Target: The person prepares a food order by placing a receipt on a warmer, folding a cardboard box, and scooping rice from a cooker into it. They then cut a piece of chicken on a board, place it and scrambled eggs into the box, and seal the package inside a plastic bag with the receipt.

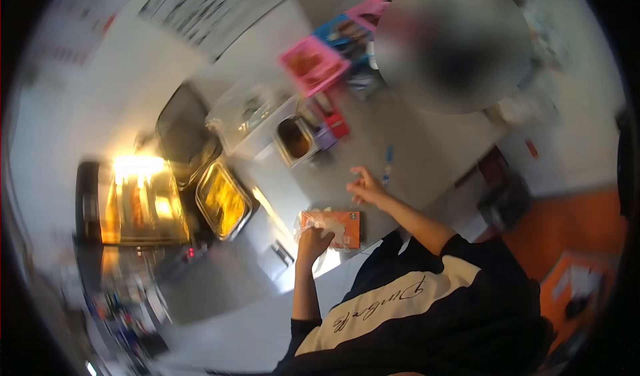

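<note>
My left hand (315,244) is at the near edge of the table, with its fingers closed on crumpled clear plastic film (331,227). The film lies over an orange box (350,228) and partly covers its top. My right hand (365,187) is in the air beyond the box, fingers apart and holding nothing. Close to it on the table lies a thin blue and white item (388,163), too blurred to name.
A metal tray of yellow food (225,201) stands beside a lit glass warmer (141,206) on the left. Farther back are a metal container with brown contents (294,139), a pink basket (313,66) and a blue basket (340,36). A large blurred round shape (453,49) hides the back right.
</note>
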### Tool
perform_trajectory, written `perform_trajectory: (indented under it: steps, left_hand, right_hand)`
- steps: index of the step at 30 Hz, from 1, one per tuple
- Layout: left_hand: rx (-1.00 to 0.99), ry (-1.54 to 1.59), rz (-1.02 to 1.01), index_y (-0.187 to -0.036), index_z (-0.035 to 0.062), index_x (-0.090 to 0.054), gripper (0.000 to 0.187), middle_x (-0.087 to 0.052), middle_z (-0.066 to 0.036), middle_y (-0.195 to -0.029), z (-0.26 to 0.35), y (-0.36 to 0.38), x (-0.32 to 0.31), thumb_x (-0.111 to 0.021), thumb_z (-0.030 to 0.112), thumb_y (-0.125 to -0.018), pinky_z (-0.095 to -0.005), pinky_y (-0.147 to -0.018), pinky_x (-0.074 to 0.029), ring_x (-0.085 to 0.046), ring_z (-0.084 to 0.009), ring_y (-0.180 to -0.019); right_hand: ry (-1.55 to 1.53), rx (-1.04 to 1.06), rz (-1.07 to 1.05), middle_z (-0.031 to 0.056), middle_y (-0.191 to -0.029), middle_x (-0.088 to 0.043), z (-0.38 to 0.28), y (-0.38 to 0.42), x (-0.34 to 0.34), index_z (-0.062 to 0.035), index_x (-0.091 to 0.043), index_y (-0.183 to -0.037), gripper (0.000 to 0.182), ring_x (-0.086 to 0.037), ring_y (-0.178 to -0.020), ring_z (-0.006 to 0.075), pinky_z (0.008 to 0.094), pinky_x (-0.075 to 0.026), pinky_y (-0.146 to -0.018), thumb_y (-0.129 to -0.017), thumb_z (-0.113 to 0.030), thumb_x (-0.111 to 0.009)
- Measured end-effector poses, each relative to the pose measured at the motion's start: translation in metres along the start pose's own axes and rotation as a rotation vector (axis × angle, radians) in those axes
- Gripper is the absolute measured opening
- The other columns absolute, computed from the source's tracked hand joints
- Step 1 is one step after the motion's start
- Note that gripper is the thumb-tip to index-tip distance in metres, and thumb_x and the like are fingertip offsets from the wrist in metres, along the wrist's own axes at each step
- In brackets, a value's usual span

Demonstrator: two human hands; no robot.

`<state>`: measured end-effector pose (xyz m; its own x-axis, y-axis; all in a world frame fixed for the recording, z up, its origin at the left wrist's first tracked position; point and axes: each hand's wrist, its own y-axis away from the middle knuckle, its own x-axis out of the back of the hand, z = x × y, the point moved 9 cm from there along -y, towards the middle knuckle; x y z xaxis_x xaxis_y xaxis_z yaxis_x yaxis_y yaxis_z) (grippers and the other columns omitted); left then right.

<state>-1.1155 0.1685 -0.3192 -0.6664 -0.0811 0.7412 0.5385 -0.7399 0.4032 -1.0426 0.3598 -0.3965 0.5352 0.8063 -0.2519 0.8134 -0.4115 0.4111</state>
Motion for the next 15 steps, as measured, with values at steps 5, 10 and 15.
perform_trajectory:
  steps: [5,10,15]
  left_hand:
    - [-0.424,-0.149,-0.192,-0.079,-0.0033,-0.065,0.031,-0.059,-0.023,-0.081,0.19,0.004,-0.028,-0.062,0.027,-0.074,-0.0437,-0.07,-0.047,-0.06,-0.0368,-0.077]
    - [-0.786,-0.168,-0.407,-0.083,-0.0033,-0.062,0.029,-0.054,-0.021,-0.083,0.323,0.029,-0.116,-0.063,0.025,-0.076,-0.0432,-0.068,-0.044,-0.056,-0.0367,-0.078]
    - [-1.038,-0.107,-0.491,-0.085,-0.0038,-0.062,0.028,-0.052,-0.019,-0.082,0.445,0.103,-0.188,-0.066,0.022,-0.075,-0.0398,-0.066,-0.043,-0.054,-0.0341,-0.077]
  right_hand:
    - [0.226,0.351,0.173,0.0162,-0.115,-0.051,-0.014,0.092,0.082,-0.0148,-0.014,-0.142,0.09,-0.06,-0.082,0.017,0.0291,-0.05,-0.072,-0.076,-0.03,-0.074]
    - [0.329,0.326,0.444,0.0239,-0.133,-0.034,-0.047,0.234,0.208,-0.0101,-0.002,-0.144,0.108,-0.046,-0.112,0.0296,0.0388,-0.041,-0.092,-0.071,-0.038,-0.077]
    - [0.411,0.317,0.856,0.0216,-0.136,-0.03,-0.031,0.412,0.29,-0.0084,0.001,-0.144,0.109,-0.041,-0.114,0.0307,0.0368,-0.04,-0.093,-0.07,-0.03,-0.077]
